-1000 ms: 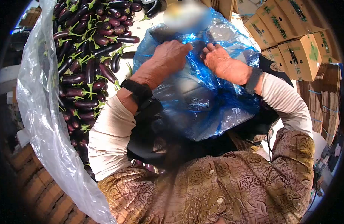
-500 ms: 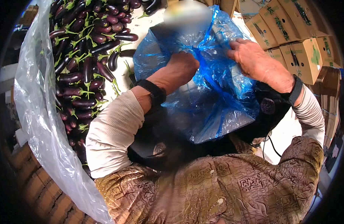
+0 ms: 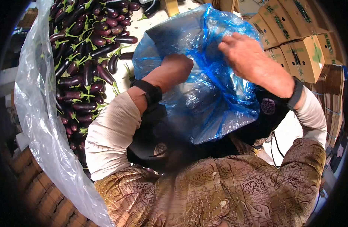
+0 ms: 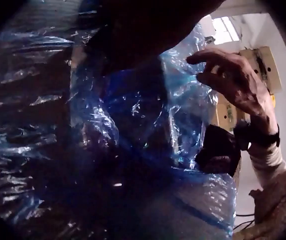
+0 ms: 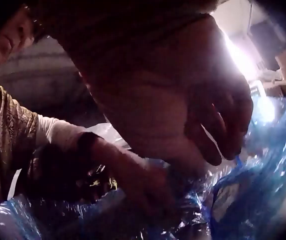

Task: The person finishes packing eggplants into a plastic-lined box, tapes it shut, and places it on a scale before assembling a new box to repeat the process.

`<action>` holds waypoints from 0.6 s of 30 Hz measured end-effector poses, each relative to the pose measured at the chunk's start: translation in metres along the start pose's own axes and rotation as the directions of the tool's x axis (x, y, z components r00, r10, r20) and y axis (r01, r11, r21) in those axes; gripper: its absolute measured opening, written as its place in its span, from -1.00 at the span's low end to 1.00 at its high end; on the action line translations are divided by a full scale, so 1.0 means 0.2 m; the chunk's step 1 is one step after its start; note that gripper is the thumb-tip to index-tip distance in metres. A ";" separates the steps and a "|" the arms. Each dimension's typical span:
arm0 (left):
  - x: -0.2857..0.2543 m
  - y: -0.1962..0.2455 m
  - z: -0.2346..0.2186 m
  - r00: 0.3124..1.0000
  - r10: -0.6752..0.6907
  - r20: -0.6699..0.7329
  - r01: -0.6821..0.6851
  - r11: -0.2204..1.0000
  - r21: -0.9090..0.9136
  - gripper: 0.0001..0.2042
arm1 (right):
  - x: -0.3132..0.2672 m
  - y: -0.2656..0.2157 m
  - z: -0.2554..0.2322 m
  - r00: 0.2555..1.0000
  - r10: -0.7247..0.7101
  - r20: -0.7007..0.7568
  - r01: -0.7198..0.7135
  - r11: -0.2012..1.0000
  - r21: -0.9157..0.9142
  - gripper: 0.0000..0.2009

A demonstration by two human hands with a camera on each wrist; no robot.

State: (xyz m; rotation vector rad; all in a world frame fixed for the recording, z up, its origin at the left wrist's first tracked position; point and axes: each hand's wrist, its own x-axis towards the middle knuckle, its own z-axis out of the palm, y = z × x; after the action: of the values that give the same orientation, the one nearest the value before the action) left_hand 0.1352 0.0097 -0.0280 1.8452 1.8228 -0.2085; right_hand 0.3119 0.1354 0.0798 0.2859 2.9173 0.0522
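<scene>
A crinkled, see-through blue plastic bag (image 3: 204, 102) is spread over a flat-sided, box-like shape in front of the person. My left hand (image 3: 175, 70) is balled at the middle of the bag, its curled fingers gripping the film; the fingertips are hidden. In the left wrist view the blue film (image 4: 138, 105) fills most of the picture under that dark hand. Over the bag's right side is my right hand (image 3: 244, 56), fingers loosely bent. The left wrist view shows a gap between the thumb and fingers of the right hand (image 4: 238, 82), close beside the film.
A large heap of eggplants (image 3: 87, 72) lies on the left, bordered by a clear plastic sheet (image 3: 37, 102). Printed cardboard boxes (image 3: 302, 56) are stacked at the right, above bundled flat cardboard (image 3: 329, 102). A dark strap bands each wrist.
The right hand moved off the middle of the bag to its right side, then came slightly back left. The left hand stayed near the middle, while the bag's far part spread wider.
</scene>
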 end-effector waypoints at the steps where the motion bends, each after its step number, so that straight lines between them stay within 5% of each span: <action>1: -0.04 0.02 -0.05 1.000 0.005 -0.005 -0.004 0.996 0.086 -0.83 | 0.04 -0.03 0.05 0.998 0.002 0.063 -0.002 1.000 0.006 -0.57; 4: -0.15 0.05 -0.23 1.000 0.005 -0.030 0.001 0.982 0.190 -0.85 | 0.14 -0.04 0.23 0.996 -0.037 0.087 0.038 0.999 -0.007 -0.63; 7: -0.24 0.05 -0.36 0.999 -0.023 -0.038 0.031 0.974 0.225 -0.85 | 0.20 -0.03 0.37 0.995 -0.096 0.012 0.096 0.970 -0.221 -0.68; 9: -0.30 0.05 -0.40 0.999 -0.045 -0.022 0.049 0.969 0.243 -0.84 | 0.21 -0.06 0.37 0.987 -0.116 0.114 0.138 0.969 -0.204 -0.69; 11: -0.38 0.05 -0.42 0.977 0.212 -0.033 -0.215 0.971 -0.106 -0.86 | 0.21 -0.10 0.36 0.986 -0.114 0.120 0.131 0.980 -0.149 -0.63; 13: -0.38 0.05 -0.43 0.963 0.269 -0.021 -0.265 0.929 -0.258 -0.88 | 0.24 -0.14 0.33 0.991 0.028 0.132 -0.075 0.929 0.363 -0.50; 15: -0.39 0.05 -0.46 0.944 0.331 -0.020 -0.311 0.862 -0.399 -0.87 | 0.30 -0.18 0.35 0.990 0.063 0.125 -0.113 0.886 0.450 -0.45; 18: -0.45 0.02 -0.54 0.962 0.256 0.092 -0.164 0.817 -0.553 -0.84 | 0.40 -0.22 0.54 0.949 0.269 0.167 -0.315 0.741 0.593 -0.55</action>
State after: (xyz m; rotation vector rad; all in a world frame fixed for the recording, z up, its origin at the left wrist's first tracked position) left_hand 0.1051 -0.0186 0.1066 1.5473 1.3621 0.2185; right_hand 0.2498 0.1103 -0.0438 0.8281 2.6912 -0.8619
